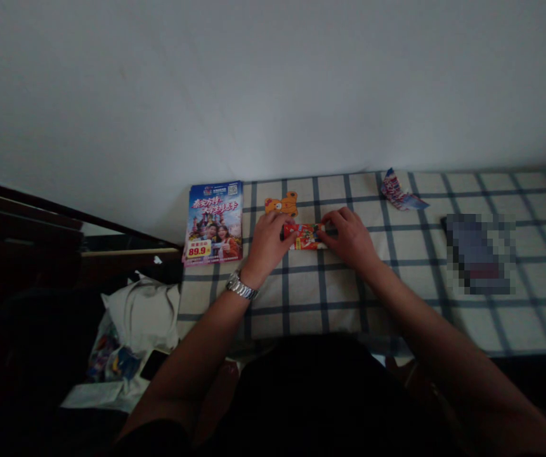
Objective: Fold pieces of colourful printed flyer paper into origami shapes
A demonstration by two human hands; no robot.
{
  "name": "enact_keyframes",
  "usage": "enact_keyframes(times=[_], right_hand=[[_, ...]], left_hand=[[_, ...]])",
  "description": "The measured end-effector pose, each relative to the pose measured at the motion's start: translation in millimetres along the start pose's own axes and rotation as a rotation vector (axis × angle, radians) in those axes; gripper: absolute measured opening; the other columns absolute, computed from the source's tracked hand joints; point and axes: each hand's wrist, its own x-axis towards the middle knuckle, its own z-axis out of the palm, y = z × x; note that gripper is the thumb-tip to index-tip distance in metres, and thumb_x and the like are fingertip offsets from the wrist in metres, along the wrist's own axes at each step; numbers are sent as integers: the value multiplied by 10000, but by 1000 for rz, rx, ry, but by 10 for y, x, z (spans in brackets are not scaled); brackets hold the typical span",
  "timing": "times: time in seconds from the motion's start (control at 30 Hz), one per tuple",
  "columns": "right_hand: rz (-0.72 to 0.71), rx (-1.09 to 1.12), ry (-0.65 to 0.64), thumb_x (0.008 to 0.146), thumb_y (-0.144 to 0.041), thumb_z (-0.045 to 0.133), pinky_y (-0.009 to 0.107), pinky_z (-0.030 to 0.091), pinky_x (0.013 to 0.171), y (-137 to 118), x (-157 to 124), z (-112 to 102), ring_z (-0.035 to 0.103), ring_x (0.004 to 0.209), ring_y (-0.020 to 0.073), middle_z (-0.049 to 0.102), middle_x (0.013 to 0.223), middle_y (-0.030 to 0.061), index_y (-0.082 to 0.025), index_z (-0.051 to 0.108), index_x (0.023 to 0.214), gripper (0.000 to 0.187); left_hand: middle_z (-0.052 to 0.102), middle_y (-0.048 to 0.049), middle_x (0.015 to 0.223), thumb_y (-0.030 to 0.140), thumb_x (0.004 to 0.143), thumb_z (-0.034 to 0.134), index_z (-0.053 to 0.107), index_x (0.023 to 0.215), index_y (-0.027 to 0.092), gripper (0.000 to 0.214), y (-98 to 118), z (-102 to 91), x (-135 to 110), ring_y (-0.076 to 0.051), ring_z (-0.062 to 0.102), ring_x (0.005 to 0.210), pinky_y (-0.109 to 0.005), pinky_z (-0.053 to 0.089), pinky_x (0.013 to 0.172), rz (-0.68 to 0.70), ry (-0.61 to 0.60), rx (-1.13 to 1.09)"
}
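A small red printed packet [305,237] lies flat on the checked cloth, with coloured pictures and a yellow patch on it. Its left end is pinched between the thumb and fingers of my left hand [269,238], which has a metal-band watch [241,285] on the wrist. At the other end, the thumb and fingers of my right hand [349,236] close on the packet's edge. Just behind my left hand is an orange cartoon bear [282,204], partly covered by the fingers; I cannot tell whether it is loose or printed on the cloth.
A stack of blue and pink flyers [214,219] sits at the cloth's left edge. Against the wall lies a crumpled piece of printed paper [400,193]. A dark, blurred-out flat object [477,254] rests at right. White bags [144,311] stand lower left.
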Motion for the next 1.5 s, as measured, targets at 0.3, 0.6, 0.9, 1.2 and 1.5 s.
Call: enact_keyframes(times=[0.3,0.6,0.9,1.2,1.5], right_hand=[[-13,-15,10,959,-319,693,435,520,911,-9,-12,4,622,1011,308,655,1079,117,-219,688,1092,166],[-13,-44,12,983,-341,660,450,526,902,-28,-43,0,619,1026,314,659,1103,125,-230,705,1134,193],[-22,-89,29,1012,-359,641,423,528,857,-65,-71,-1,622,991,295,662,1099,126,-204,734,1101,201],[-48,-110,34,1023,-358,625,436,517,861,-75,-83,5,610,979,298,666,1091,131,-204,726,1073,190],[-54,-107,34,1028,-362,612,437,519,849,-55,-88,14,609,982,298,667,1100,132,-212,722,1087,196]], left_hand=[[658,-68,1154,219,933,778,630,1149,221,261,-20,19,-26,-262,639,1095,-423,521,980,9,53,-21],[658,-69,1119,236,957,743,648,1061,216,143,9,-19,-13,-274,624,1111,-426,506,984,-10,14,-11],[661,-71,1126,232,949,754,662,1066,214,150,-15,3,-3,-266,624,1098,-419,506,980,-18,13,-2],[663,-70,1112,225,951,755,653,1052,218,145,0,-14,2,-270,635,1085,-427,517,966,-8,11,1],[672,-50,1101,239,933,776,634,1079,221,205,-9,-11,21,-254,636,1055,-417,523,947,-16,9,-6]])
